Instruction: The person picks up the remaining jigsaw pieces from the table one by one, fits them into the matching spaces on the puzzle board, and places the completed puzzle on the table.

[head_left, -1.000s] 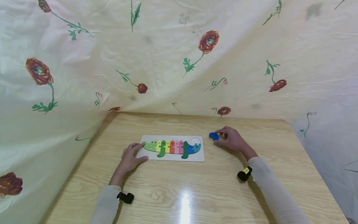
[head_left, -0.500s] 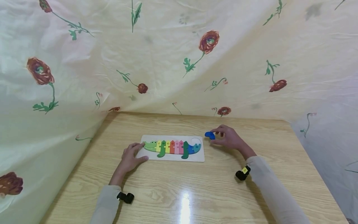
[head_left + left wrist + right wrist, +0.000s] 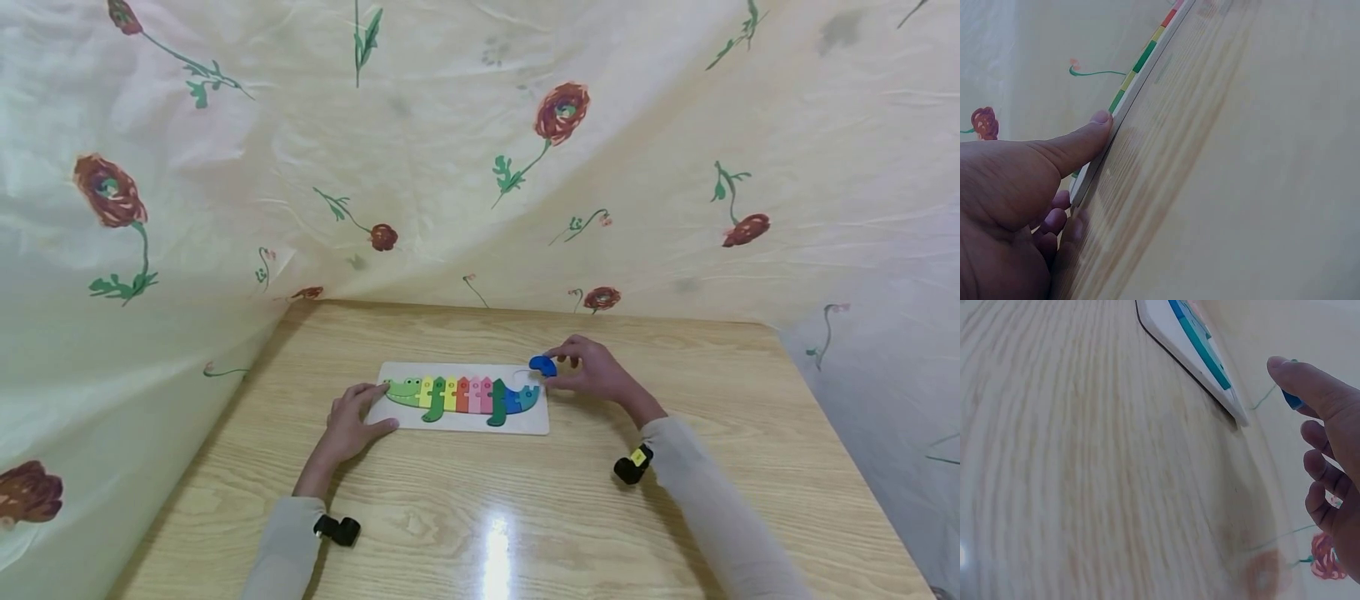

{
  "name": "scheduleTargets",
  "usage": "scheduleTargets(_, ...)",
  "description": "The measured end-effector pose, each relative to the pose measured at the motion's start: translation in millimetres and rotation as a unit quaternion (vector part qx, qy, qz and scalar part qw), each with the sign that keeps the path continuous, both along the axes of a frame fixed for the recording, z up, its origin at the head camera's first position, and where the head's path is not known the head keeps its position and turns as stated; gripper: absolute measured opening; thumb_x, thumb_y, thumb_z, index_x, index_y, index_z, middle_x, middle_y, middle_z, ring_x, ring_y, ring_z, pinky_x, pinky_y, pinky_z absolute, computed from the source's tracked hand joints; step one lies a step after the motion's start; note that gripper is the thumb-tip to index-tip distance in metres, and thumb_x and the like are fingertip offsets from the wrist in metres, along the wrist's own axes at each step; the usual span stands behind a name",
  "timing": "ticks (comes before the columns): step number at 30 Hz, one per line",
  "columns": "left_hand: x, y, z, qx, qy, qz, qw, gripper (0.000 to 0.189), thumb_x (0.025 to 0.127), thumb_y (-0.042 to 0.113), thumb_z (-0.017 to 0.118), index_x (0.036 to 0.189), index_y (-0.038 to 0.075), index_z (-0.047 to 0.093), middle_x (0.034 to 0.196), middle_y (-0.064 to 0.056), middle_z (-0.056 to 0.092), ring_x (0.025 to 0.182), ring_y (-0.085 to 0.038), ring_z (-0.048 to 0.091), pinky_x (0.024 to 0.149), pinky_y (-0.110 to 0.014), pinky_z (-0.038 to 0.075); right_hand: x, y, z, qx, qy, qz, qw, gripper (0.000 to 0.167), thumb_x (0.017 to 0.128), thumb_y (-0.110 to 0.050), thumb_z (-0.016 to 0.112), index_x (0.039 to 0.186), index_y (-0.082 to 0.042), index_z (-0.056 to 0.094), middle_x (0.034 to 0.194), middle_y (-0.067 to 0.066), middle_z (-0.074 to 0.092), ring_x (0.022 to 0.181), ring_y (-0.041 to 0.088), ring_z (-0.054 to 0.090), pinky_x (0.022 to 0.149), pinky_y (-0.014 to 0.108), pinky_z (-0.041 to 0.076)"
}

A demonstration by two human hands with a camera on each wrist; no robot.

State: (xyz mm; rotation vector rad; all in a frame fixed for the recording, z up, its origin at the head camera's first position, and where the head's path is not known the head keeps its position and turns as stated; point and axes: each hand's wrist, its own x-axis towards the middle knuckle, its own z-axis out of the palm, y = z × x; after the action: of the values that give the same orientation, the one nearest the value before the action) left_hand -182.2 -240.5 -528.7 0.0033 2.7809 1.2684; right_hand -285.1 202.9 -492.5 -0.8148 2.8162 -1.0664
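A wooden crocodile puzzle board [image 3: 465, 423] lies on the table, with colored pieces set in it from the green head [image 3: 405, 392] to a lighter blue piece [image 3: 529, 397] near the tail. My left hand [image 3: 351, 423] holds the board's left end; its thumb [image 3: 1099, 128] is on the front edge and a finger reaches the crocodile's snout. With thumb and index finger, my right hand [image 3: 592, 371] pinches a curved blue puzzle piece [image 3: 542, 365] above the board's far right corner, overlapping the round tail outline there. In the right wrist view, the thumb mostly hides this piece [image 3: 1291, 400].
The light wood-grain table [image 3: 450, 508] extends around the board on all sides. Cream cloth with printed red flowers [image 3: 450, 167] hangs behind the table and along its left and right sides. A small black camera sits on each wrist.
My right hand has carried the blue puzzle piece leftward, from beside the board to over its far right corner, and the piece has turned a little. The left hand and board have stayed put.
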Motion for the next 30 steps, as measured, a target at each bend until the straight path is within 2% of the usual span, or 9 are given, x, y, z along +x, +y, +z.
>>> scheduleTargets(11, -0.1, 0.1, -0.9, -0.005, -0.001, 0.0, 1.0, 0.073, 0.09, 0.033, 0.08, 0.154, 0.017, 0.048, 0.159, -0.018, 0.033, 0.138, -0.041, 0.028, 0.112, -0.061, 0.021, -5.1, -11.4, -11.9, -0.008, -0.006, 0.011, 0.9999, 0.044, 0.083, -0.033, 0.087, 0.121, -0.014, 0.076, 0.098, 0.001, 0.062, 0.083, 0.019, 0.054, 0.066, 0.029, 0.047)
scheduleTargets(20, -1.1, 0.5, 0.0, -0.01, -0.003, 0.0, 1.0, 0.074, 0.089, 0.034, 0.081, 0.154, 0.018, 0.048, 0.159, -0.018, 0.034, 0.139, -0.042, 0.028, 0.112, -0.061, 0.022, -3.2, -17.4, -18.8, 0.002, -0.017, 0.007, 0.9998, 0.045, 0.084, -0.038, 0.086, 0.122, -0.017, 0.076, 0.101, 0.0, 0.062, 0.087, 0.019, 0.052, 0.071, 0.031, 0.046)
scheduleTargets(30, -2.4, -1.0, -2.6, -0.009, -0.004, 0.001, 0.9999, 0.074, 0.089, 0.035, 0.08, 0.154, 0.018, 0.048, 0.159, -0.018, 0.034, 0.138, -0.041, 0.028, 0.112, -0.061, 0.023, -5.2, -18.4, -24.6, 0.0, -0.026, 0.011, 0.9996, 0.044, 0.086, -0.039, 0.084, 0.122, -0.015, 0.076, 0.097, 0.001, 0.061, 0.084, 0.02, 0.05, 0.071, 0.032, 0.045)
